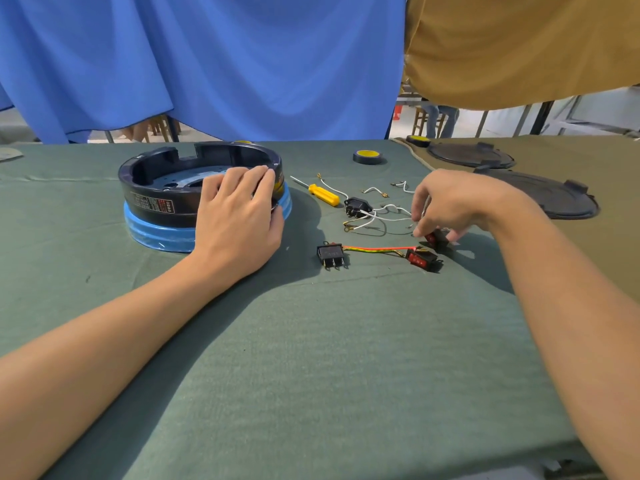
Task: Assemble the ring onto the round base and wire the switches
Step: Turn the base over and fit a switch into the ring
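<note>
Left hand (239, 216) grips the black ring (162, 199), fingers curled over its rim, thumb on the outer wall. The ring sits on the blue base (156, 233), left of centre. Right hand (450, 202) pinches a red switch (437, 239) on the green cloth (311, 358), right of centre. Just below, a second red switch (423, 259) joins a black switch (330, 254) by a red wire (377, 249). White wires (384, 216) and a yellow screwdriver (323, 194) lie between the hands.

Place: a workshop, by the look of my bench.
Bench: green cloth (311, 341), screwdriver (323, 194), tape (367, 156), wires (391, 219).
Beyond: stool (424, 121).
</note>
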